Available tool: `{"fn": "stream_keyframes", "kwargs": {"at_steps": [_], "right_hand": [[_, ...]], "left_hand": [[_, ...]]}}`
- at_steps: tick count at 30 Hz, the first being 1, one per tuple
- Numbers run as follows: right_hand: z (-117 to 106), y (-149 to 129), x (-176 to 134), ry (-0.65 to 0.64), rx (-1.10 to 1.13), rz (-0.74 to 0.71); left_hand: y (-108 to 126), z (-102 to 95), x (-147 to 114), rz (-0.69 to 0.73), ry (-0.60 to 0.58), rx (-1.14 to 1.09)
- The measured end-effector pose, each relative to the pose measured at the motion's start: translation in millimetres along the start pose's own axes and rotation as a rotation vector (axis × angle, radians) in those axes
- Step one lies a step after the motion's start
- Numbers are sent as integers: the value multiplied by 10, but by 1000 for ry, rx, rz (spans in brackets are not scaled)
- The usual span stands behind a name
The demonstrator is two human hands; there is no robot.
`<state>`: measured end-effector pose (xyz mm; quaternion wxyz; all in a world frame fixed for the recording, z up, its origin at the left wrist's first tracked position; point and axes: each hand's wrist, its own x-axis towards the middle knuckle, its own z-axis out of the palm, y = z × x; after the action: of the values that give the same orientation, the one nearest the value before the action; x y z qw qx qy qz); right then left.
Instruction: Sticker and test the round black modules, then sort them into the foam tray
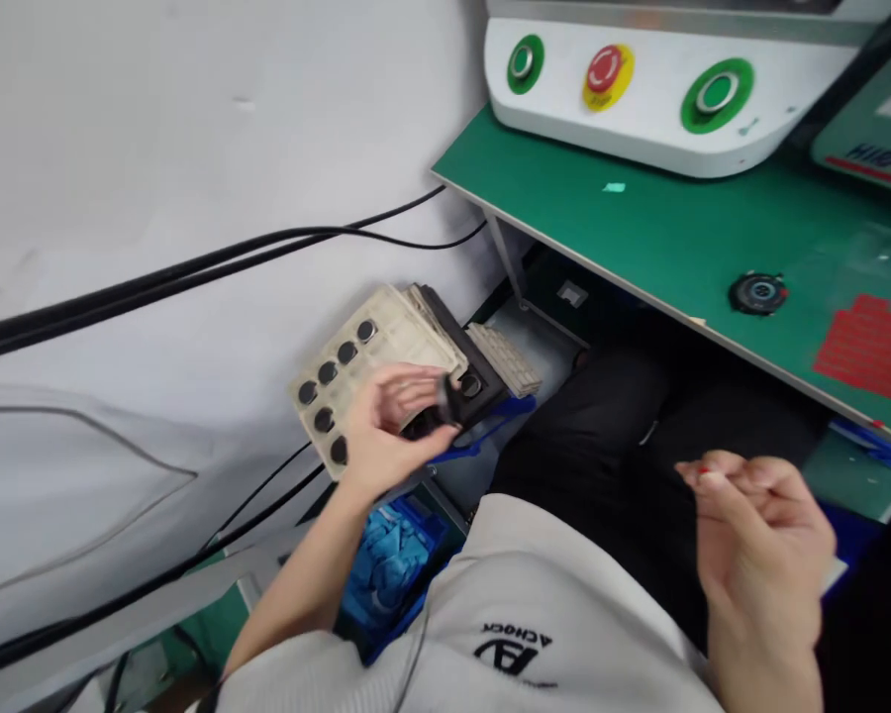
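Note:
My left hand is over the side of a cream tray, thumb and fingers closed on a dark round part seen nearly edge-on. Several dark discs sit in the tray's pockets. My right hand is raised above my lap on the right, thumb and forefinger pinched together. A tiny red piece shows at those fingertips. Another black round part lies on the green table, close to a sheet of red stickers.
A white machine panel with two green buttons and a red stop button stands on the table. Black cables run along the wall. Under the tray is a blue bin of blue pieces. A black tray and stacked pale trays sit beside it.

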<state>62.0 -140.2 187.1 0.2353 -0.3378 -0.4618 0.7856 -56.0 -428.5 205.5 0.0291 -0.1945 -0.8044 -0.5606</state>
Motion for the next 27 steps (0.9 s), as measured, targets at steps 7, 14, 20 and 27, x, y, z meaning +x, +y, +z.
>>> {"fn": "stream_keyframes", "kwargs": {"at_steps": [7,14,20,27], "right_hand": [[57,-118,-68,-135,77,48],[-1,-303,11,-198,325,168],[17,-404,38,-269,339,195],[-107,-564,104,-272,77,-43]], "left_hand": [[360,1285,381,354,-331,-544],[565,1751,573,632,-397,-653],[380,1797,509,883,-320,-231],[375,1776,571,-55,-714,-735]]}}
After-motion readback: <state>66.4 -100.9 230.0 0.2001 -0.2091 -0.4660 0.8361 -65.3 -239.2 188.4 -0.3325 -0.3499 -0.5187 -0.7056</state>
